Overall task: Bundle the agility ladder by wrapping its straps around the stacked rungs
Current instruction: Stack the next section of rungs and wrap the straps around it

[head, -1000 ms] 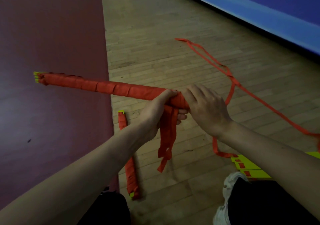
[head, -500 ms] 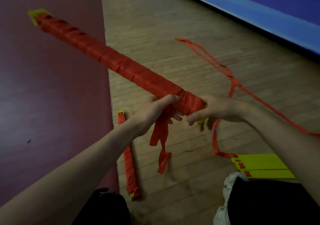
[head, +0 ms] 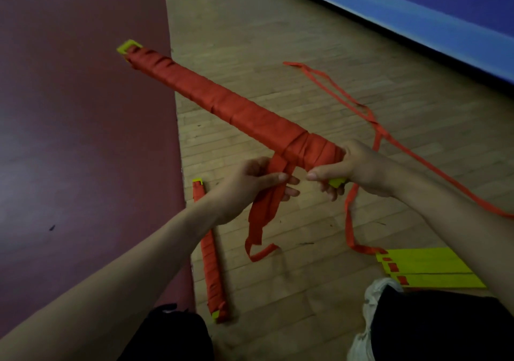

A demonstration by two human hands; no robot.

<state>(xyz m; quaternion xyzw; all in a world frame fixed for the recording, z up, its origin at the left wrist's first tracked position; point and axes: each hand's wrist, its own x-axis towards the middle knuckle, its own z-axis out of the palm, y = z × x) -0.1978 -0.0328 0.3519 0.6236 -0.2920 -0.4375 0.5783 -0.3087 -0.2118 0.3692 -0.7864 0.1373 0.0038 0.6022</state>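
A long stack of yellow rungs wrapped in red strap, the bundle (head: pixel 222 104), slants from upper left down to the middle. My right hand (head: pixel 350 168) grips its near end, where a yellow rung tip shows below the fingers. My left hand (head: pixel 250 182) pinches the loose strap ends (head: pixel 264 213) that hang from the bundle's underside and curl near the floor.
A second wrapped bundle (head: pixel 211 252) lies on the wooden floor along the dark red mat (head: pixel 83 138). Flat yellow rungs (head: pixel 428 269) lie at the lower right, with a long red strap (head: pixel 370 116) trailing across the floor toward the blue wall pad (head: pixel 417 7). My legs and a shoe (head: pixel 367 319) are at the bottom.
The bundle's far end swung up, then came back down and to the right. My right hand turned from on top of the bundle to gripping its near end. My left hand slid down onto the hanging strap ends.
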